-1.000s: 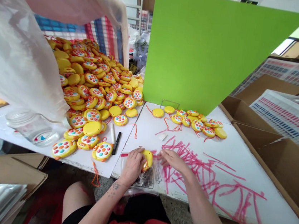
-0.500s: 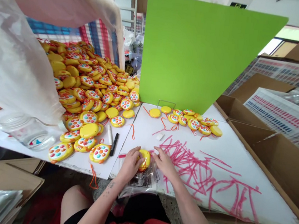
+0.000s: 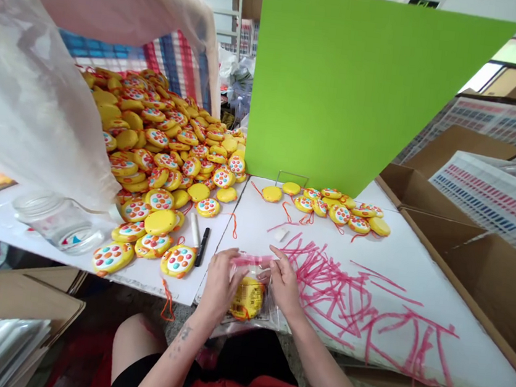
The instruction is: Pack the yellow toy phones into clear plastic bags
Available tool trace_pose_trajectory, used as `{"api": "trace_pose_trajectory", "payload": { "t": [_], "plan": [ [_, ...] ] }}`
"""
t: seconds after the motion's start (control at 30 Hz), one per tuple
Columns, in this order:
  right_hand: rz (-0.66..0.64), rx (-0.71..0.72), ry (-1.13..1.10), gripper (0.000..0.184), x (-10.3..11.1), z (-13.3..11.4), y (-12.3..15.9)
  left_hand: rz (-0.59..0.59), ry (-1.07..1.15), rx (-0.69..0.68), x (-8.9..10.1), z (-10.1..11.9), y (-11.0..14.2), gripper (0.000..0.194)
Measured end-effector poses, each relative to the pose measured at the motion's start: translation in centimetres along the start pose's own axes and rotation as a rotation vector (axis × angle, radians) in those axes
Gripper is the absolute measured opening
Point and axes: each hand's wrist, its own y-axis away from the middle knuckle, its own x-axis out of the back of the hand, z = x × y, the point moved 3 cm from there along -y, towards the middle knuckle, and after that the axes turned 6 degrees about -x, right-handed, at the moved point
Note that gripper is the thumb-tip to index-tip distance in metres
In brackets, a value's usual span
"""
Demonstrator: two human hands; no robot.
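A yellow toy (image 3: 247,299) lies inside a clear printed plastic bag (image 3: 269,306) at the table's front edge. Along the bag's top runs a pink adhesive strip (image 3: 254,260). My left hand (image 3: 221,279) grips the bag's upper left corner, fingers closed. At the upper right corner, my right hand (image 3: 283,282) pinches the bag, its index finger partly stretched out. More flat bags appear to lie under the filled one, largely hidden. Right of my hands spreads a heap of loose pink strips (image 3: 335,286).
Yellow button toys (image 3: 164,152) spill from a large sack at left; more toys (image 3: 339,214) lie before a green board (image 3: 367,94). A clear jar (image 3: 57,220), a black marker (image 3: 203,247) and a white pen stand or lie at left. Cardboard boxes (image 3: 478,262) line the right.
The toy, earlier on top of the bags under my left fingers, is now inside a bag. Both hands have come to the bag's top edge, where the pink strip now shows.
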Motion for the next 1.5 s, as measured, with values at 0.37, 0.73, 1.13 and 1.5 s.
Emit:
{"api": "trace_pose_trajectory", "payload": {
  "t": [0.37, 0.73, 1.13, 1.5],
  "plan": [
    [0.134, 0.246, 0.253, 0.04, 0.4, -2.4, 0.3, -0.06, 0.62, 0.558, -0.5, -2.2, 1.0, 0.044],
    [-0.027, 0.757, 0.754, 0.056, -3.0, -6.8, 1.0, -0.127, 0.326, 0.267, 0.0, 1.1, -0.5, 0.026],
    [0.184, 0.437, 0.451, 0.036, 0.9, -4.6, -2.0, -0.275, 0.198, 0.185, -0.9, 1.0, -0.5, 0.03],
    [0.56, -0.156, 0.451, 0.039, 24.0, 2.8, -4.7, -0.166, 0.707, 0.627, -2.4, -5.6, 1.0, 0.052]
  ]
}}
